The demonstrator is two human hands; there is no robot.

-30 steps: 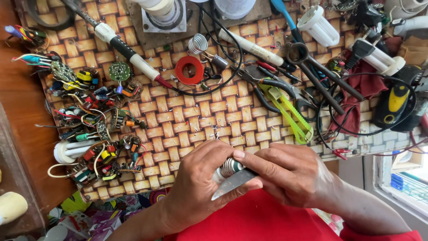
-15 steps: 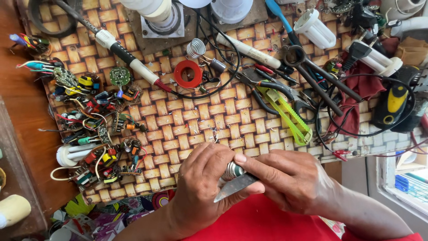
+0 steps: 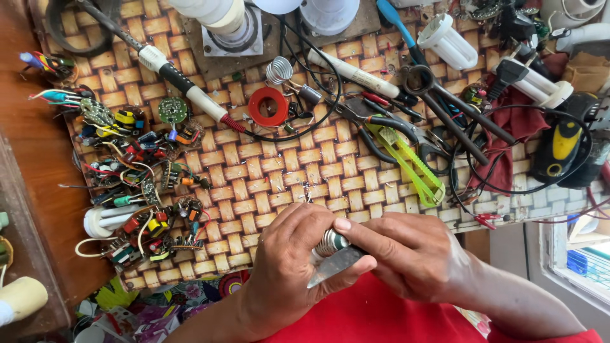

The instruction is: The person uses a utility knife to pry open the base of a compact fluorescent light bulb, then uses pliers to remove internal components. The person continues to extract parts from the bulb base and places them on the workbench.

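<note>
Low in the head view, both my hands meet over my red-clad lap at the table's front edge. My left hand (image 3: 286, 267) is wrapped around a small bulb with a threaded metal screw base (image 3: 330, 241). My right hand (image 3: 406, 254) pinches a flat metal blade (image 3: 333, 267), whose tip lies against the bulb base. Most of the bulb is hidden inside my left fist.
A woven-pattern mat (image 3: 267, 178) covers the table. On it lie a pile of small circuit boards (image 3: 136, 184), a soldering iron (image 3: 184, 86), a red solder ring (image 3: 267, 106), a green cutter (image 3: 413, 165), scissors (image 3: 445, 105), pliers (image 3: 375, 121), a yellow-black tool (image 3: 562, 149) and white lamp parts (image 3: 448, 41).
My hands have stayed together on the bulb base and blade, with only slight shifts of the fingers. The camera view has drifted a little.
</note>
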